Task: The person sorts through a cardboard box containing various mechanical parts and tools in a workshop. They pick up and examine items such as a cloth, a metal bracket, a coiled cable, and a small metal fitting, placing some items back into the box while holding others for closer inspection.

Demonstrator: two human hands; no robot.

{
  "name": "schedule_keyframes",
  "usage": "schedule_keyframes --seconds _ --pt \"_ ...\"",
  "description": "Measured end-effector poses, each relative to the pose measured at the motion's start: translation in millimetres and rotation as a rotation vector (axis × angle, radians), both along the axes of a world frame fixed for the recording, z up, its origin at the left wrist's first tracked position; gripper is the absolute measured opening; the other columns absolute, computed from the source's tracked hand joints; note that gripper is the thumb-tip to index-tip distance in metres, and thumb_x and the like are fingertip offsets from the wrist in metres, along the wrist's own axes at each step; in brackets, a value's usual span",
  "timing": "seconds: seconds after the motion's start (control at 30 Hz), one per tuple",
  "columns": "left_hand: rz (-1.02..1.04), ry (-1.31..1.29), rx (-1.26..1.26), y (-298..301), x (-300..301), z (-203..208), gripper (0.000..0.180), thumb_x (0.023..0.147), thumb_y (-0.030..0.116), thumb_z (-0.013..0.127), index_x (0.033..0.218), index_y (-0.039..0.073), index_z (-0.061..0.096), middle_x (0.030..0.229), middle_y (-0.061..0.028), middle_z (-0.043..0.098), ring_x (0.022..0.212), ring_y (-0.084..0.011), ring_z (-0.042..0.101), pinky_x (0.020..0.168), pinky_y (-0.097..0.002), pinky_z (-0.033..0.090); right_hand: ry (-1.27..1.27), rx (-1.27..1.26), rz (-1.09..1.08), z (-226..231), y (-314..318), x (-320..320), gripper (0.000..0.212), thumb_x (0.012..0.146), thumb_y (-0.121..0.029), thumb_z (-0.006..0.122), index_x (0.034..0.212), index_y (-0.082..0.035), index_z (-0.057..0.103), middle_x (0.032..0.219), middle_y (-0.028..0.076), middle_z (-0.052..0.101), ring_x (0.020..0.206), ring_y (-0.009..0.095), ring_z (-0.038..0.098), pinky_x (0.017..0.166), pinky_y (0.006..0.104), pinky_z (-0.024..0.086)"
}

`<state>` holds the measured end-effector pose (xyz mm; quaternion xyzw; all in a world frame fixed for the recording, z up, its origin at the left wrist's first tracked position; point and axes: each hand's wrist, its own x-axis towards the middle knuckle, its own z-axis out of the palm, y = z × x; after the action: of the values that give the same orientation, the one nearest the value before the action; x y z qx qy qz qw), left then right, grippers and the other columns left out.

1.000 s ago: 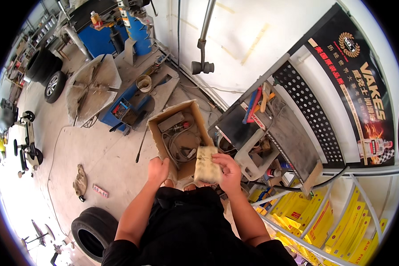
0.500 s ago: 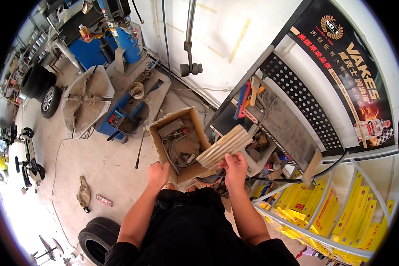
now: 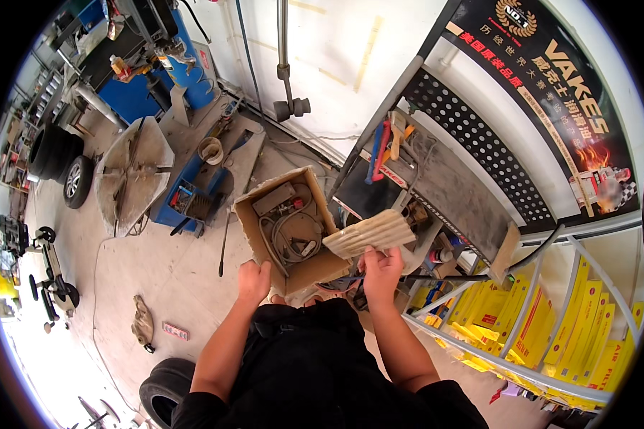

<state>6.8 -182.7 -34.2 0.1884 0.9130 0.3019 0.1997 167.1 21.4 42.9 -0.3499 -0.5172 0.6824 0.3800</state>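
My left hand point(image 3: 253, 282) is closed on the near left edge of an open cardboard box point(image 3: 245, 223). Inside the box lie a coiled grey cable point(image 3: 273, 232) and a dark block-like object point(image 3: 273, 199). My right hand point(image 3: 381, 274) pinches the lower edge of a dirty, tan, pleated air filter point(image 3: 371, 234). The filter is tilted, pleats facing me, and its left end overlaps the box's right side in view. Some of my right fingers are hidden behind it.
A grey workbench point(image 3: 458, 189) with hammers point(image 3: 383, 149) stands right of the box. Shelves of yellow boxes point(image 3: 529, 329) are at lower right. A blue machine base point(image 3: 189, 189) stands left, with a metal bar point(image 3: 224, 243) near the box. A tyre point(image 3: 166, 390) lies at lower left.
The air filter has turned clockwise to lie more level and shifted slightly right in my right hand. My left hand stays on the box. The whole view has shifted a little.
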Motion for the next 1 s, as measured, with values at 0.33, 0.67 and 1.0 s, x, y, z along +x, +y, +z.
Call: schedule_keyframes --seconds 0.33,0.67,1.0 --pt "-0.027 -0.018 -0.03 7 -1 4 0.045 0.084 0.03 0.052 0.065 -0.01 0.057 0.072 -0.0318 0.058 0.072 -0.0474 0.058 0.068 -0.0518 0.046 -0.05 0.185 -0.067 3 19 -1 0.018 0.091 -0.001 0.056 0.109 -0.001 0.05 0.069 0.001 0.058 0.051 0.003 0.048 0.047 0.0193 0.037" --pt "-0.026 0.001 -0.009 4 3 4 0.045 0.084 0.03 0.053 0.064 -0.01 0.056 0.071 -0.0321 0.057 0.072 -0.0475 0.058 0.067 -0.0522 0.046 -0.109 0.326 0.076 -3 -9 -2 0.009 0.085 -0.001 0.063 0.09 0.001 0.055 0.079 0.002 0.059 0.06 0.002 0.051 0.052 0.0193 0.04" --pt "-0.07 0.041 -0.012 -1 4 7 0.045 0.085 0.03 0.054 0.063 -0.009 0.057 0.069 -0.0319 0.057 0.07 -0.0478 0.057 0.064 -0.0522 0.046 -0.383 0.601 0.197 -2 -26 -16 0.015 0.078 -0.003 0.068 0.087 -0.001 0.057 0.077 0.008 0.055 0.054 0.015 0.055 0.051 0.0269 0.044"
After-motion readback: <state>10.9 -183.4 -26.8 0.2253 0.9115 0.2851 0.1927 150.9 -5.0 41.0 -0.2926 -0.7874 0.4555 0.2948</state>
